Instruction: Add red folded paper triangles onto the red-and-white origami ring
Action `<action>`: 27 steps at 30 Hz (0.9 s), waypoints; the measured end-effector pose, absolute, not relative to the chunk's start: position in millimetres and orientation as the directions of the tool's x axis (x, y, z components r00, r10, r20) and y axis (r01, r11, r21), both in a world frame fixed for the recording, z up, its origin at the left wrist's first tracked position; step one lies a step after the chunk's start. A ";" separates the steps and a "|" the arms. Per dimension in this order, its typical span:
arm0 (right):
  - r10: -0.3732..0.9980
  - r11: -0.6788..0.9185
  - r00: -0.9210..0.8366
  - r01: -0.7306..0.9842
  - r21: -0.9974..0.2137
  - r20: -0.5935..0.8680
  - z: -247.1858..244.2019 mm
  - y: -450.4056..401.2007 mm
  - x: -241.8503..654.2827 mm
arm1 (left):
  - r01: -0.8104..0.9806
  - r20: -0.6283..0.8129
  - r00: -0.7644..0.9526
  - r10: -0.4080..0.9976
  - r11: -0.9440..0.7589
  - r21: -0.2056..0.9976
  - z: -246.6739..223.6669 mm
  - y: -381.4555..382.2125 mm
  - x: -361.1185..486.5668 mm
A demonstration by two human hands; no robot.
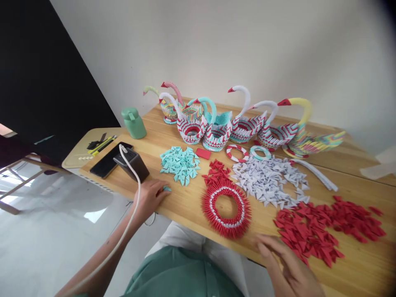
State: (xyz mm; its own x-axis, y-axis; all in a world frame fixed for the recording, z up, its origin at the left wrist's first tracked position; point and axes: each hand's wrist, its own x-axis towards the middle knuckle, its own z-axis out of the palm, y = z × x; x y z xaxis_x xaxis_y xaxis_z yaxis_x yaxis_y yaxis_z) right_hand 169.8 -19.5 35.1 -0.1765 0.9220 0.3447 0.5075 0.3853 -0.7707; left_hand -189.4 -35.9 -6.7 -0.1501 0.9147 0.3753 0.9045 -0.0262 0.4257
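My left hand (151, 194) rests at the table's front edge, its fingertips closed around a small folded teal paper piece (167, 188). Just beyond it lies a pile of teal folded paper triangles (180, 163). My right hand (286, 264) is over the front edge with fingers stretched out and nothing visible in them. Between the hands sits a round red ring of interlocked paper pieces (227, 229) with a white band. Red triangles (216, 173) lie behind the ring, and a larger red pile (309, 235) is beside my right hand. White triangles (272, 181) are spread farther back.
Several finished paper swans (216, 136) line the back by the wall. Two small rings, red-white (229, 153) and teal-white (252, 153), lie before them. At left are a phone (107, 163), a black charging block (140, 167) with a white cable, and a green flask (135, 126).
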 end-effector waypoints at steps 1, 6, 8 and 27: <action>0.919 0.386 -0.148 0.526 -0.758 0.365 27.3 -10.9 166.2 | 0.907 0.374 -0.129 0.918 -0.043 0.419 -6.6 -32.7 -188.5; 0.931 0.303 0.069 0.408 -0.861 0.360 -5.1 8.4 151.4 | 0.916 0.337 -0.060 0.939 -0.082 0.392 -2.1 -15.4 -178.2; 0.940 0.250 0.137 0.349 -0.903 0.313 -9.6 8.6 148.9 | 0.916 0.310 -0.041 0.950 -0.088 0.392 0.9 -8.5 -171.9; 0.963 0.111 0.218 0.222 -0.969 0.161 1.2 14.0 146.3 | 0.923 0.205 -0.212 0.955 0.127 0.363 -5.7 -20.4 -196.5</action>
State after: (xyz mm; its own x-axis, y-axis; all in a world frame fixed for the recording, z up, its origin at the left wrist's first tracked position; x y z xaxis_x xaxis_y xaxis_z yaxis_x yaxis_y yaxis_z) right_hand 146.3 14.0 1.2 0.2181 0.9626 0.1605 0.2220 0.1112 -0.9687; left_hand -196.5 -20.4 -5.7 -0.2121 0.9555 0.2052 0.9232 0.1270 0.3627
